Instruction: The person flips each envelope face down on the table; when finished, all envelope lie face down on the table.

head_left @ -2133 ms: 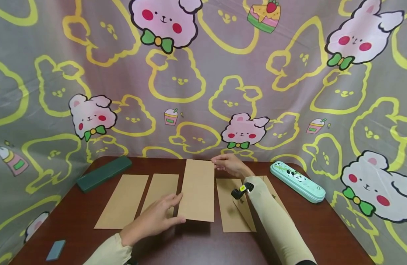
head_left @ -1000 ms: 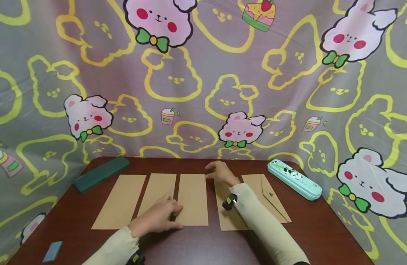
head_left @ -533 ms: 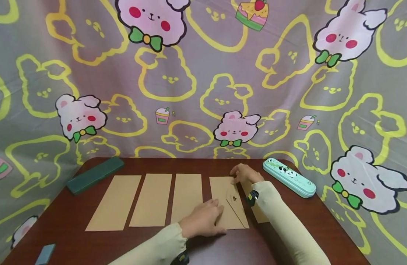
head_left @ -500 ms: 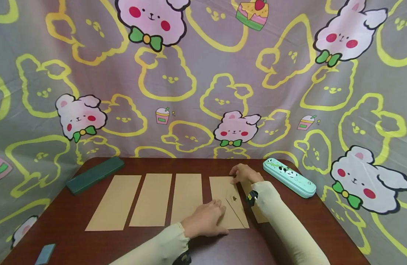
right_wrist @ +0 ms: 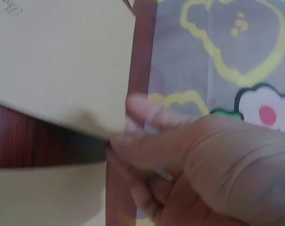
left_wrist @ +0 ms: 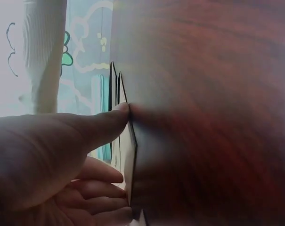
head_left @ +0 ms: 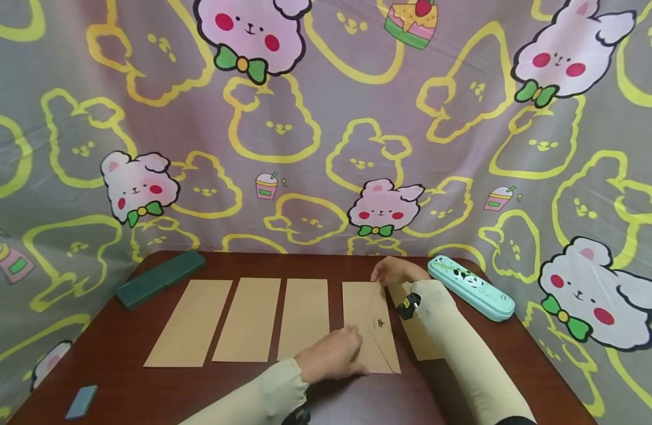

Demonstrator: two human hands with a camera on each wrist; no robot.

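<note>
A kraft-paper envelope (head_left: 365, 313), fourth from the left, shows its flap and a small dark print. My right hand (head_left: 397, 271) pinches its far right corner; in the right wrist view the thumb (right_wrist: 133, 150) lies on that corner, over a dark gap above the table. At the near left corner is my left hand (head_left: 331, 354), its thumb (left_wrist: 111, 123) on the near edge and curled fingers at the left edge. Three plain-faced envelopes lie flat on the left: the first (head_left: 187, 324), second (head_left: 246, 321) and third (head_left: 306, 313). My right sleeve partly covers the rightmost envelope (head_left: 426, 336).
A mint pencil case (head_left: 471, 289) with a panda print sits at the back right of the brown table (head_left: 124, 378). At the back left lies a dark green case (head_left: 161, 280). A small blue block (head_left: 81, 402) is near the front left. Patterned curtain (head_left: 283, 177) surrounds the table.
The third envelope, earlier held up between both hands, now lies flat in the row. Both hands have moved right to the fourth envelope, whose near edge has come slightly up.
</note>
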